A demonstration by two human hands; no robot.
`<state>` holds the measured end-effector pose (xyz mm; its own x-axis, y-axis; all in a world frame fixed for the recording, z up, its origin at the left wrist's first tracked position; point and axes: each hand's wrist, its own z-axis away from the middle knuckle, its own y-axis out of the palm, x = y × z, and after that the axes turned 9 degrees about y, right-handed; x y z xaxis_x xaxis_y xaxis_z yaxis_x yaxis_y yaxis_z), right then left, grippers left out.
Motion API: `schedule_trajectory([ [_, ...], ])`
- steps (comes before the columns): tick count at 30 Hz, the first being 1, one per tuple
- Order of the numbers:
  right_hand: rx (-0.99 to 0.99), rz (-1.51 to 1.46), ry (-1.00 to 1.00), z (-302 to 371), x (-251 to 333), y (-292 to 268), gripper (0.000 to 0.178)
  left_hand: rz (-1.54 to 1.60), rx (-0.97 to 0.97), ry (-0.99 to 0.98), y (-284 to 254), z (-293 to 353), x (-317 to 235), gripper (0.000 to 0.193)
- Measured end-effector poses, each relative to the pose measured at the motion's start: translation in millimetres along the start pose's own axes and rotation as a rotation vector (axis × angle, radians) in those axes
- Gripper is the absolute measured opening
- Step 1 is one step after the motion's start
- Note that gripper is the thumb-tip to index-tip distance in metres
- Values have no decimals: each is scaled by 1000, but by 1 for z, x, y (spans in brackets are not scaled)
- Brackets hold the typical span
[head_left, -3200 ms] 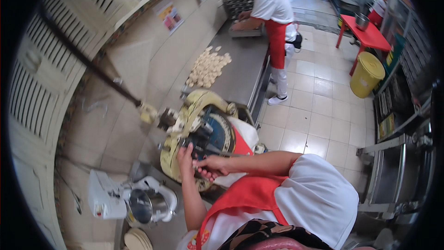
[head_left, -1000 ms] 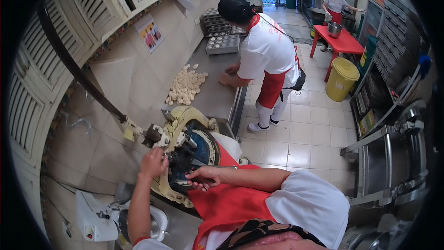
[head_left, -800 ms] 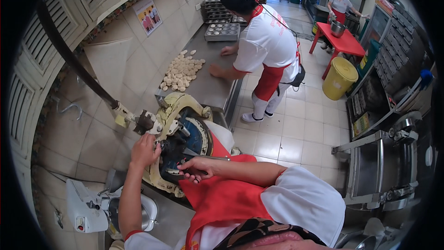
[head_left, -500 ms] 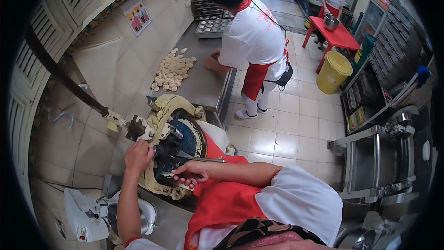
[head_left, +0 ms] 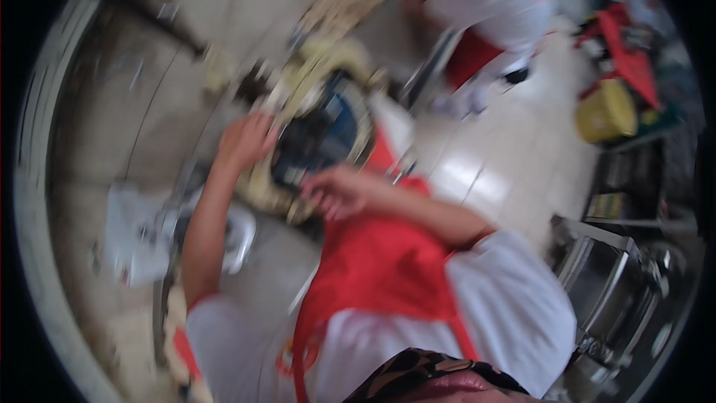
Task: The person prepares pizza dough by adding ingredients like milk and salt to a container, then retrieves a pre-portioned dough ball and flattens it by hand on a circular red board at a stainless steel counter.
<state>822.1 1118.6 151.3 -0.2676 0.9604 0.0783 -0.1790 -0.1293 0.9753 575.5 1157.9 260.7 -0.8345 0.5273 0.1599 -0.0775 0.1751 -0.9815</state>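
Note:
Motion blurs this moment. In front of me stands a machine [head_left: 321, 56] with a cream-painted frame and a round, dark blue inner part. My left hand [head_left: 248, 138] is at the left side of its frame, fingers bent together; what they grip is hidden. Close to the machine's near edge, my right hand [head_left: 335, 192] is closed with curled fingers; anything inside it is too smeared to name. A dark lever arm [head_left: 149, 15] slants toward the machine from the upper left.
Left of me is a white tabletop appliance [head_left: 134, 235] with a metal bowl. Pale dough pieces [head_left: 347, 4] lie behind the machine. A co-worker [head_left: 488, 15] in white and red stands beyond. A yellow bin [head_left: 605, 112], red table [head_left: 626, 56] and metal roller machine [head_left: 604, 276] stand at right.
My view has swung, so the machine sits higher and the co-worker farther right. Both hands stay by the machine. The black-handled tool seen in my right hand earlier cannot be made out now.

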Motion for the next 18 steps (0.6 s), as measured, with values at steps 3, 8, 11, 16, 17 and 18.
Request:
schedule_trajectory([
  [3, -211, 116, -216, 13, -9, 20, 23, 36, -74, 103, -13, -21, -6, 28],
  [8, -125, 93, -182, 3, -11, 15, 24, 273, -210, 17, -12, 1, 5, 27],
  [11, -119, 113, -177, 3, -8, 13, 24, 496, -168, 24, -19, 4, 13, 16],
  [16, -115, 141, -214, 0, -12, 17, 25, 315, -22, 30, -22, 2, 1, 16],
  [17, -107, 121, -212, 1, -10, 18, 27, 263, -29, 57, -19, 0, 3, 17],
  [18, -101, 112, -211, 2, -10, 17, 27, 224, -30, 79, -16, -1, 1, 17],
])
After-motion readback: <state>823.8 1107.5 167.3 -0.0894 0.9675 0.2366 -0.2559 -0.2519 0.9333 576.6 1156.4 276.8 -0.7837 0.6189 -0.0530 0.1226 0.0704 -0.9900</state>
